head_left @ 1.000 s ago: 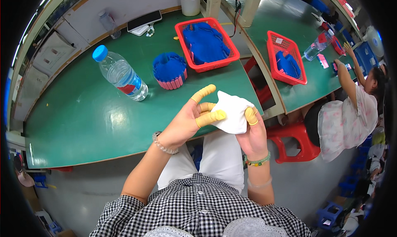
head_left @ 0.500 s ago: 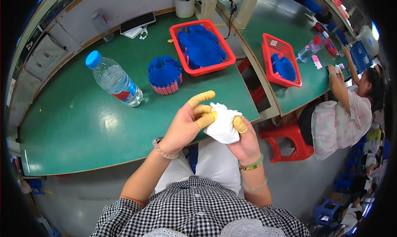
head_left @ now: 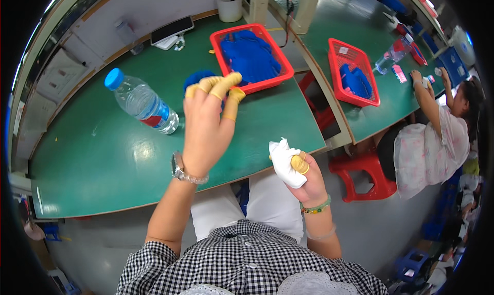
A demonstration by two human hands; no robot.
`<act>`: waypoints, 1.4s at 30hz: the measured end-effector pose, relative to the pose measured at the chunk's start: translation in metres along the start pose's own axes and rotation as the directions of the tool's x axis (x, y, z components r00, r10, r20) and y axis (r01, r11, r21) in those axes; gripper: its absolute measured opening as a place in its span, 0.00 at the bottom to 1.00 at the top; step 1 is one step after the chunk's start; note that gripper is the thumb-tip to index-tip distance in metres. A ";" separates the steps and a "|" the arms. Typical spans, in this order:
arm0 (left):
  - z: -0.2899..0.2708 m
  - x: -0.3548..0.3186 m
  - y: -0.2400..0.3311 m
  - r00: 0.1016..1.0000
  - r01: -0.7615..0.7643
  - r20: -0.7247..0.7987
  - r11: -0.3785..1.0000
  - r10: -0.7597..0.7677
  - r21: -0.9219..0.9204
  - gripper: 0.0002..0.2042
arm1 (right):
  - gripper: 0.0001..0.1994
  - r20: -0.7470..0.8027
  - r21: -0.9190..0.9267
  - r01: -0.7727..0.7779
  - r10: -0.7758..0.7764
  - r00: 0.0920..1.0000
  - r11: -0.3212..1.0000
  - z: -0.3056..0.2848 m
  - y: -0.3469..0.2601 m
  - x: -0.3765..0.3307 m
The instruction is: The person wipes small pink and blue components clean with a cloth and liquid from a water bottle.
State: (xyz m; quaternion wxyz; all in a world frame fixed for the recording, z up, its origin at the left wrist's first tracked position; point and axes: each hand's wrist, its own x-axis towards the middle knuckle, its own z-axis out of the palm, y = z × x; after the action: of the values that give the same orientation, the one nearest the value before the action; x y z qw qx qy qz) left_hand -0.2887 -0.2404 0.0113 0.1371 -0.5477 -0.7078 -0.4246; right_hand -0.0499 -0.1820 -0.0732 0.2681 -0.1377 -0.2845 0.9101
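My left hand (head_left: 206, 120), in yellow finger cots, reaches over a round bundle of blue pieces with pink ends (head_left: 193, 79) and mostly covers it. Its fingers are stretched out, with thumb and forefinger slightly apart beside the basket's near corner. Nothing shows between them. Closer to me, my right hand (head_left: 307, 179) is closed around a crumpled white cloth (head_left: 286, 163), its yellow-covered thumb pressing on the cloth. A red plastic basket (head_left: 266, 85) filled with more blue pieces (head_left: 249, 55) stands just beyond my left hand.
A water bottle with a blue cap (head_left: 144, 103) stands left of my left hand. Behind are a phone (head_left: 172, 30) and a white cup (head_left: 229, 9). On the adjoining table is another red basket (head_left: 355, 73). A co-worker (head_left: 432, 140) sits on a red stool (head_left: 363, 176) at right.
My left hand has let go of the white cloth and moved up and left over the blue bundle. My right hand keeps the cloth, slightly lower and further right.
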 end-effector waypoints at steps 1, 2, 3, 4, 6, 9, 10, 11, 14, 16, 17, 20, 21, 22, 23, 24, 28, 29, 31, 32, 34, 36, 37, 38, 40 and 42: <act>-0.001 0.015 0.009 1.000 -0.005 0.014 0.999 0.004 0.032 0.14 | 0.15 -0.008 0.041 0.041 -0.041 0.999 0.998 -0.006 0.000 -0.001; 0.011 0.029 0.018 0.995 -0.080 0.056 0.997 0.081 -0.011 0.14 | 0.18 -0.021 0.081 0.088 -0.087 0.996 0.993 -0.012 -0.003 -0.004; 0.025 0.043 0.029 0.984 -0.150 0.092 0.987 0.154 -0.049 0.13 | 0.18 -0.026 0.085 0.102 -0.101 0.995 0.991 -0.016 -0.006 -0.009; 0.045 0.057 0.041 0.967 -0.214 0.137 0.976 0.216 -0.028 0.13 | 0.19 -0.085 0.071 0.151 -0.145 0.986 0.986 -0.021 -0.011 -0.014; 0.097 0.094 0.059 0.935 -0.294 0.211 0.956 0.287 0.001 0.14 | 0.19 -0.109 0.064 0.232 -0.225 0.968 0.971 -0.031 -0.026 -0.023; 0.176 0.160 0.079 0.900 -0.339 0.308 0.940 0.309 0.048 0.19 | 0.18 -0.139 0.102 0.307 -0.292 0.946 0.946 -0.046 -0.034 -0.047; 0.202 0.172 0.087 0.892 -0.354 0.306 0.935 0.331 0.021 0.19 | 0.16 -0.215 0.057 0.344 -0.325 0.921 0.937 -0.050 -0.035 -0.058; 0.222 0.183 0.092 0.877 -0.359 0.370 0.930 0.307 0.079 0.20 | 0.16 -0.301 0.031 0.346 -0.321 0.898 0.938 -0.050 -0.038 -0.065; 0.268 0.187 0.095 0.853 -0.390 0.439 0.904 0.283 0.177 0.21 | 0.16 -0.318 0.006 0.376 -0.355 0.879 0.927 -0.067 -0.042 -0.084; 0.276 0.177 0.101 0.859 -0.414 0.369 0.905 0.355 0.095 0.21 | 0.15 -0.287 0.145 0.394 -0.342 0.895 0.908 -0.077 -0.051 -0.093; 0.276 0.168 0.110 0.857 -0.415 0.371 0.906 0.359 0.083 0.21 | 0.15 -0.297 0.140 0.399 -0.346 0.890 0.906 -0.083 -0.057 -0.095; 0.248 0.138 0.119 0.727 -0.567 0.414 0.819 0.548 -0.088 0.19 | 0.16 -0.365 0.082 0.369 -0.316 0.876 0.926 -0.096 -0.051 -0.088; 0.241 0.134 0.111 0.745 -0.538 0.406 0.837 0.529 -0.104 0.20 | 0.16 -0.370 0.066 0.329 -0.283 0.885 0.942 -0.090 -0.053 -0.079; 0.230 0.131 0.113 0.795 -0.510 0.319 0.853 0.517 -0.111 0.19 | 0.16 -0.336 0.049 0.332 -0.298 0.894 0.942 -0.090 -0.054 -0.072; 0.216 0.124 0.112 0.838 -0.482 0.228 0.868 0.496 -0.115 0.19 | 0.16 -0.298 0.034 0.333 -0.308 0.903 0.942 -0.089 -0.054 -0.065; 0.191 0.114 0.116 0.858 -0.408 0.232 0.883 0.457 -0.231 0.19 | 0.16 -0.287 0.040 0.310 -0.287 0.914 0.950 -0.089 -0.056 -0.059; 0.083 0.029 0.101 0.852 -0.086 0.422 0.878 0.311 -0.472 0.23 | 0.18 -0.172 -0.066 0.352 -0.358 0.918 0.934 -0.057 -0.056 -0.038; 0.064 0.007 0.093 0.836 0.061 0.501 0.869 0.224 -0.492 0.28 | 0.19 -0.086 -0.155 0.366 -0.382 0.920 0.917 -0.044 -0.054 -0.030; 0.043 -0.036 0.071 0.858 0.245 0.498 0.755 0.123 -0.609 0.38 | 0.20 -0.053 -0.234 0.352 -0.373 0.926 0.906 -0.013 -0.042 -0.012; 0.033 -0.053 0.065 0.841 0.361 0.540 0.708 0.035 -0.607 0.41 | 0.20 -0.021 -0.208 0.319 -0.330 0.944 0.925 0.000 -0.035 -0.004; 0.021 -0.069 0.053 0.849 0.452 0.525 0.591 -0.056 -0.668 0.42 | 0.17 0.079 -0.242 0.322 -0.313 0.947 0.915 0.019 -0.015 0.015; 0.013 -0.082 0.037 0.894 0.428 0.426 0.544 -0.139 -0.722 0.44 | 0.14 0.108 -0.265 0.307 -0.288 0.952 0.914 0.038 0.006 0.028; 0.008 -0.086 0.029 0.895 0.429 0.420 0.541 -0.149 -0.723 0.44 | 0.14 0.111 -0.270 0.299 -0.278 0.954 0.915 0.047 0.013 0.034; 0.003 -0.088 0.021 0.904 0.413 0.395 0.578 -0.164 -0.704 0.44 | 0.14 0.116 -0.284 0.298 -0.276 0.954 0.911 0.054 0.019 0.040; -0.018 -0.088 0.009 0.904 0.398 0.387 0.689 -0.182 -0.606 0.43 | 0.14 0.078 -0.341 0.287 -0.277 0.958 0.895 0.072 0.026 0.049; -0.032 -0.090 0.002 0.892 0.427 0.396 0.696 -0.218 -0.577 0.43 | 0.13 0.075 -0.404 0.252 -0.243 0.967 0.879 0.072 0.030 0.055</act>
State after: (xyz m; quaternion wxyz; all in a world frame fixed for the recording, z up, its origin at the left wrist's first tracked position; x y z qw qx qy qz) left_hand -0.2629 -0.3240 -0.0277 -0.2471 -0.4833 -0.6136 -0.5735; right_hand -0.1359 -0.2034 -0.0388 0.3440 -0.1432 -0.4872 0.7898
